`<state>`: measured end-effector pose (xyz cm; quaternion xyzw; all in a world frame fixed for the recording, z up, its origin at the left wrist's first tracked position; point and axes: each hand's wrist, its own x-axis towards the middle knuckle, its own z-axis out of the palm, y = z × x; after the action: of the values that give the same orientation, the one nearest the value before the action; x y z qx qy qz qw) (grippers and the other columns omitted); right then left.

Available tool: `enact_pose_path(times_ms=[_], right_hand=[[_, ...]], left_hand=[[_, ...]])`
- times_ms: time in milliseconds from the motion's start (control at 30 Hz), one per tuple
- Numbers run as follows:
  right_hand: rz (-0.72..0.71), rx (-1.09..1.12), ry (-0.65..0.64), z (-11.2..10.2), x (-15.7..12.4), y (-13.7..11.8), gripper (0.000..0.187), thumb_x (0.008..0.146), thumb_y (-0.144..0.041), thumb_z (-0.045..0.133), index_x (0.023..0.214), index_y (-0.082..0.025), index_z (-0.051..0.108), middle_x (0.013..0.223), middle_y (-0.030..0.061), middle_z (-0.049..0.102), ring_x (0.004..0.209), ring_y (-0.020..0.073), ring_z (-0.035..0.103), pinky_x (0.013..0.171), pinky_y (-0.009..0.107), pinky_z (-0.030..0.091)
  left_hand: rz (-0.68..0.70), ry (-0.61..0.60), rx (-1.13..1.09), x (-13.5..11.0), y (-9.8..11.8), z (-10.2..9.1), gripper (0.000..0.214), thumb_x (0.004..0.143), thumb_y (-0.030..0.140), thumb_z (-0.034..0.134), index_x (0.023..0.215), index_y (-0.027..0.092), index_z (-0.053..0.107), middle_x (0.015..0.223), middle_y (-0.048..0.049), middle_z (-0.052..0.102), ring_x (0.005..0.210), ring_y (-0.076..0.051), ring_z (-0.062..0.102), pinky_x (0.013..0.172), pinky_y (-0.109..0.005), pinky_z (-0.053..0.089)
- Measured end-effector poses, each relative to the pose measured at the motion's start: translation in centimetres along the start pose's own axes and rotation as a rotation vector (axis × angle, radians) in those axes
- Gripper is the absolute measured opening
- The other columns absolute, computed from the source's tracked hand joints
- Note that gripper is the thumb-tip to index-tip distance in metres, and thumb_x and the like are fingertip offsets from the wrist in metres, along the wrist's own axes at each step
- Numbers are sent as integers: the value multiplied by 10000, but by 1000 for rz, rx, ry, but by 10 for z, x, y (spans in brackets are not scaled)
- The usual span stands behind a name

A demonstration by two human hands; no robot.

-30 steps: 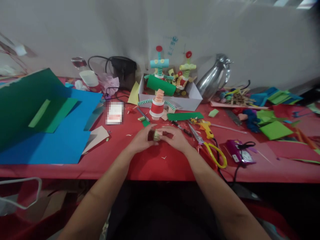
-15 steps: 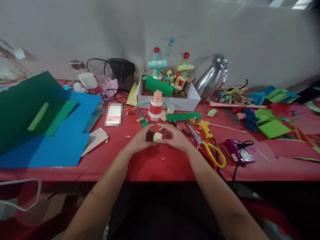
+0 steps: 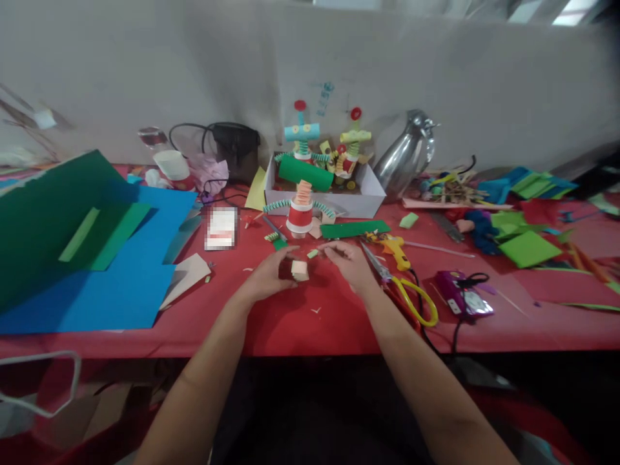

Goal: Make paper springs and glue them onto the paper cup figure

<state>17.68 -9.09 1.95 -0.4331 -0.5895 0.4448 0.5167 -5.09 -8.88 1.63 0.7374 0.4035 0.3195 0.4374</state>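
My left hand [image 3: 265, 274] curls its fingers and thumb around a small folded block of pale peach and light green paper [image 3: 299, 270] just above the red tabletop. My right hand [image 3: 347, 259] is apart from the block, its fingers loosely bent with nothing visible in them. Near its fingertips is a small light green paper scrap [image 3: 312, 254]; I cannot tell if they touch it. Beyond the hands stands an upside-down red and white paper cup [image 3: 299, 217] with folded green-and-white paper arms and a peach folded paper strip on top.
Scissors [image 3: 415, 301] with yellow handles and a yellow glue gun [image 3: 398, 252] lie right. A purple device [image 3: 462, 294] is further right. Blue card [image 3: 97, 284] covers the left. Behind stand a white box [image 3: 325, 205] with paper figures and a metal jug [image 3: 403, 158].
My right hand has drawn away from the folded paper block, to the right. The block stays with my left hand, slightly turned. The view has shifted slightly.
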Motion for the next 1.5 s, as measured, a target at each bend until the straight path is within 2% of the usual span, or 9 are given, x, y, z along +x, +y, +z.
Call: enact_pose_path(times_ms=[200,367,467,633,767,933,1033,1200,1500], right_hand=[[-13,-65,131,5,-1,2,229,825,-405,638,796,-191,713,679,7,676,650,161,606,666,286,482],[-62,-170,187,4,-3,-20,267,841,-434,619,789,-191,717,663,17,677,659,179,609,659,293,480],[-92,-213,247,-2,9,-36,279,848,-442,606,859,-193,732,720,35,699,705,197,633,699,318,499],[-176,-277,350,-20,66,-52,429,746,-404,693,1125,-203,671,1143,113,658,958,263,627,838,420,520],[-251,-364,93,-27,116,-60,807,637,-318,796,1381,-333,484,1457,88,409,1189,298,532,954,469,485],[-368,-364,-171,-22,154,-55,787,674,-271,780,1395,-328,471,1450,61,438,1335,285,420,1078,467,396],[-393,-325,-218,-17,160,-48,748,699,-241,758,1391,-307,482,1412,66,492,1295,268,477,1068,457,413],[-479,-348,-141,-14,152,-48,514,784,-219,680,1284,-301,592,1308,52,575,1205,242,550,1022,447,463],[-649,-442,-43,-18,146,-79,439,803,-114,636,1195,-312,651,1244,55,582,1184,229,552,944,419,528]], left_hand=[[0,133,-77,-8,15,-5,678,695,282,768,1326,257,523,1217,-95,644,1148,-261,580,985,-427,433],[23,615,-178,-5,19,-12,262,816,367,639,1018,202,668,942,-60,704,890,-198,637,829,-346,485],[-15,769,-12,9,26,-25,185,814,364,623,881,205,691,858,-43,711,820,-202,624,792,-358,483],[40,742,480,43,47,-42,296,764,363,694,1023,221,712,1083,-80,713,1107,-296,550,987,-466,396],[46,737,659,70,55,-36,437,764,445,700,1144,231,675,1257,-77,657,1255,-341,438,1024,-507,342],[51,723,740,91,51,-26,431,794,465,661,1161,240,654,1222,-88,673,1270,-347,430,1028,-533,296],[41,710,776,96,45,-25,455,777,449,673,1172,226,633,1239,-112,660,1291,-369,411,1026,-577,265],[5,675,773,100,37,-26,434,777,401,674,1159,199,631,1231,-119,663,1307,-369,397,1061,-577,234],[42,621,726,99,39,-20,418,758,441,702,1125,253,633,1244,-112,644,1279,-374,411,1046,-616,207]])
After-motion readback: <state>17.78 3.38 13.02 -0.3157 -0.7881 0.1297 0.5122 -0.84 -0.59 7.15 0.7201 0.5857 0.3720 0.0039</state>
